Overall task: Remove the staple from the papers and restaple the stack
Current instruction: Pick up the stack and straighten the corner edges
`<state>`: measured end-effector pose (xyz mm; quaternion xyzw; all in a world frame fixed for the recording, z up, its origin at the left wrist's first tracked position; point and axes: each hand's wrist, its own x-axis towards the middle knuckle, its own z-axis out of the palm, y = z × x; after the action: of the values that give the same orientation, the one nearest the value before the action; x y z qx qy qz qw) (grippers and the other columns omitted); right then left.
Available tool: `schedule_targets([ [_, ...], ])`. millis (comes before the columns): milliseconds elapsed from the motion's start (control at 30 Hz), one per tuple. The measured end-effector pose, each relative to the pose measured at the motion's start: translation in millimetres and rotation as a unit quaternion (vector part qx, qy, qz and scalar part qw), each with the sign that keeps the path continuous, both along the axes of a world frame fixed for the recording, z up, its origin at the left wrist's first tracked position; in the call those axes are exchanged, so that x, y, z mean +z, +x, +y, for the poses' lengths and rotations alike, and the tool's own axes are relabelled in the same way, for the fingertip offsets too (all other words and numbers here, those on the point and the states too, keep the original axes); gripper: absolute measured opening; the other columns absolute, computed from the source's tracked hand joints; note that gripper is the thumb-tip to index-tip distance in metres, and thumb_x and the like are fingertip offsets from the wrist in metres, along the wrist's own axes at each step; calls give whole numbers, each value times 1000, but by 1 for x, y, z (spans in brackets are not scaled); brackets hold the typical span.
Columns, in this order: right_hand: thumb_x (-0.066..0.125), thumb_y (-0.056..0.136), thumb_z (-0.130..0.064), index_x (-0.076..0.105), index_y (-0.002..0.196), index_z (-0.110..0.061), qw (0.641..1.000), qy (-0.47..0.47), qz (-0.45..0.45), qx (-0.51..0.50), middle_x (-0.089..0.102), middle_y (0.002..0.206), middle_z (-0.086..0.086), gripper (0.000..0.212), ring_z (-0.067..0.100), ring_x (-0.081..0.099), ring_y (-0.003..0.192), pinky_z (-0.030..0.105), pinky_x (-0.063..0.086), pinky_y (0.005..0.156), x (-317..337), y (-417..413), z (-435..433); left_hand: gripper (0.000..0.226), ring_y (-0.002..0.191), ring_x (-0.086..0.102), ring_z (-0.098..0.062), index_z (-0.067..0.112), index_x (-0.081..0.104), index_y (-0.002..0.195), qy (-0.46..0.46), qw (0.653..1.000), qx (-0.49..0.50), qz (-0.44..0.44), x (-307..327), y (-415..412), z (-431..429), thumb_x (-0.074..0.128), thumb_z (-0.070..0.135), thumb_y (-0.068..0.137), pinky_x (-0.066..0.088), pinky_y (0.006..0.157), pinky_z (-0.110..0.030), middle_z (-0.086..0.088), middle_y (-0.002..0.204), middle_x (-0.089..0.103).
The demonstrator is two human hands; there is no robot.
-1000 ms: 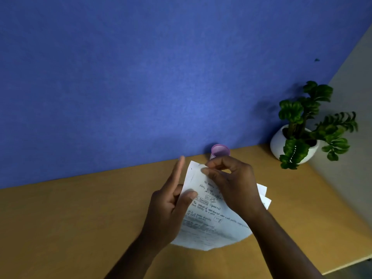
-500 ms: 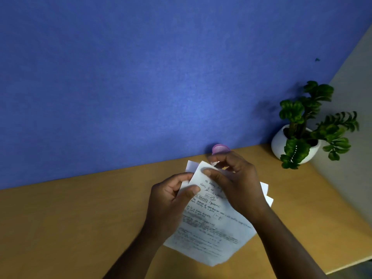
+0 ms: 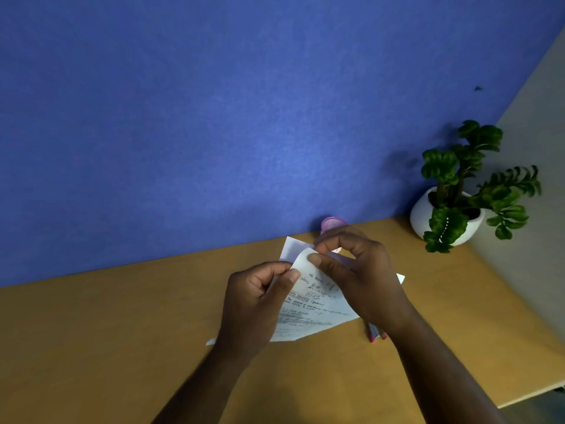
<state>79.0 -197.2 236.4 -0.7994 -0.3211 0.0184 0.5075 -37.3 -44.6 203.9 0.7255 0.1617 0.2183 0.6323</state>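
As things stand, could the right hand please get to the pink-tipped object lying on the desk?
Probably yes: the pink-tipped object lies just under the right hand, nothing between, but that hand is pinching the papers.

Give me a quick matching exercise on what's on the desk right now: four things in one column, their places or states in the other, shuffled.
1. papers
2. potted plant
3. purple mesh cup
4. pink pen

A. against the blue partition, behind the hands
B. far right corner of the desk
C. held by both hands, top corner pinched
D. on the desk, partly hidden under the right wrist

Pairs: 1-C, 2-B, 3-A, 4-D
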Motion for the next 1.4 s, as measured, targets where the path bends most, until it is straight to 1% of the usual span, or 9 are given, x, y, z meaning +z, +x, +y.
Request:
schedule_targets([
  [233, 79, 93, -20, 79, 92, -23, 1000, -10, 7, -1, 74, 102, -19, 4, 6, 70, 100, 19, 50, 81, 0, 2, -2, 17, 77, 77, -39, 23, 88, 94, 5, 1000, 10, -4, 2, -3, 0, 72, 29, 96, 59, 64, -46, -8, 78, 84],
  [433, 78, 94, -23, 77, 88, -30, 1000, -27, 12, -10, 69, 112, -27, 9, 3, 69, 103, 22, 52, 81, 2, 0, -3, 22, 76, 82, -19, 27, 86, 103, 21, 1000, 7, 0, 4, -6, -3, 73, 9, 102, 63, 68, -33, 2, 83, 87],
  [600, 77, 94, -23, 78, 89, -28, 1000, -24, 11, -14, 72, 117, -22, 7, 5, 70, 105, 28, 57, 84, -1, -5, -3, 28, 92, 84, -20, 25, 79, 120, -8, 1000, -15, -24, 5, -8, -4, 71, 5, 102, 68, 80, -35, 1, 99, 88],
  [800, 79, 93, -21, 77, 87, -31, 1000, -1, 11, -5, 73, 118, -21, 13, 3, 69, 110, 30, 56, 90, 5, -12, -5, 20, 79, 81, -14, 24, 85, 106, -15, 1000, 4, -19, 10, -9, -6, 72, 10, 103, 63, 70, -27, 0, 88, 87],
  [933, 79, 92, -18, 78, 88, -31, 1000, 4, 15, 1, 71, 117, -21, 14, -2, 66, 112, 20, 51, 90, 8, -15, -4, 16, 71, 76, -33, 22, 86, 93, 10, 1000, 15, -18, 8, -9, -6, 73, 19, 103, 59, 64, -43, -9, 78, 83],
  [1100, 81, 91, -19, 80, 91, -28, 1000, 0, 14, 5, 73, 113, -19, 8, 1, 68, 109, 24, 56, 87, 9, -16, -5, 22, 64, 70, -9, 20, 87, 90, 6, 1000, 16, -26, 9, -10, -8, 72, 10, 103, 55, 60, -30, -6, 72, 82],
  [1200, 81, 91, -18, 80, 92, -25, 1000, 2, 20, 11, 74, 109, -17, 7, 5, 70, 106, 25, 57, 85, 8, -16, -6, 21, 64, 72, -18, 23, 87, 92, 2, 999, 16, -30, 11, -11, -9, 73, 12, 103, 58, 59, -38, -9, 73, 82],
  [1300, 79, 92, -16, 80, 92, -23, 1000, 4, 23, 12, 75, 106, -14, 7, 8, 72, 102, 28, 59, 83, 9, -16, -6, 19, 72, 73, -46, 21, 87, 92, -10, 999, 17, -34, 13, -13, -10, 73, 14, 102, 59, 61, -46, -15, 75, 82],
  [1400, 77, 95, -21, 80, 93, -24, 1000, 5, 20, 18, 76, 104, -12, 4, 12, 73, 99, 31, 59, 80, 8, -16, -5, 20, 75, 74, -47, 20, 87, 92, -20, 999, 28, -34, 12, -14, -11, 73, 12, 103, 61, 63, -45, -12, 75, 83],
])
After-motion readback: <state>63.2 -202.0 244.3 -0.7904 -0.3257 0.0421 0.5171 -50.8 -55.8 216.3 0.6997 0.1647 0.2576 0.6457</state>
